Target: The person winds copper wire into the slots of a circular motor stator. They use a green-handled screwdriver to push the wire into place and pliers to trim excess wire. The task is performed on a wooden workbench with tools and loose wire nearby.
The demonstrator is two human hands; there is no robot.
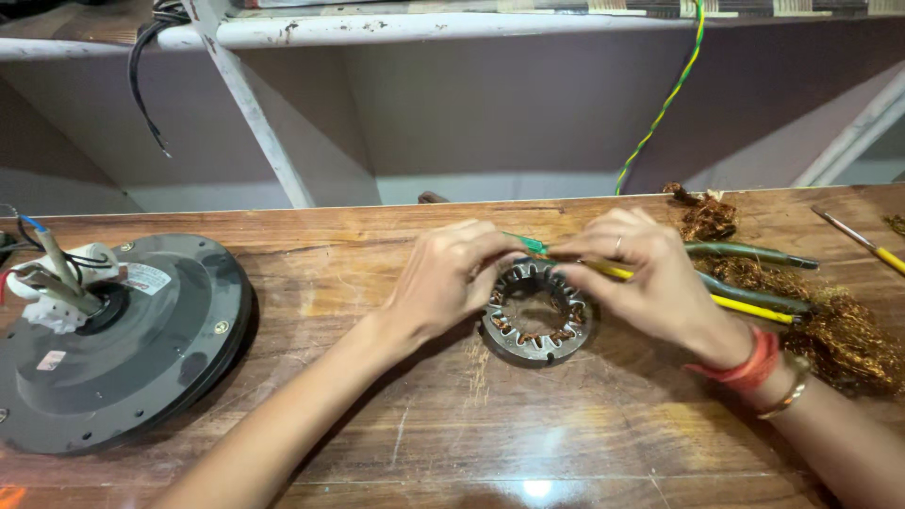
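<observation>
Your left hand point(443, 278) and right hand point(650, 278) pinch at the far rim of the grey ring-shaped metal stator with copper windings point(535, 322) | stator flat on wooden bench point(452, 424), between both hands, equally near | right fingers hold a thin green-tipped yellow tool point(613, 271), long axis left-right.

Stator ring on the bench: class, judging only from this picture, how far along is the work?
Done: loose copper wire lies piled beside the pliers. In hand: left hand and right hand work at the stator ring. Left: copper coils are in its slots, and the motor housing lies apart.
</observation>
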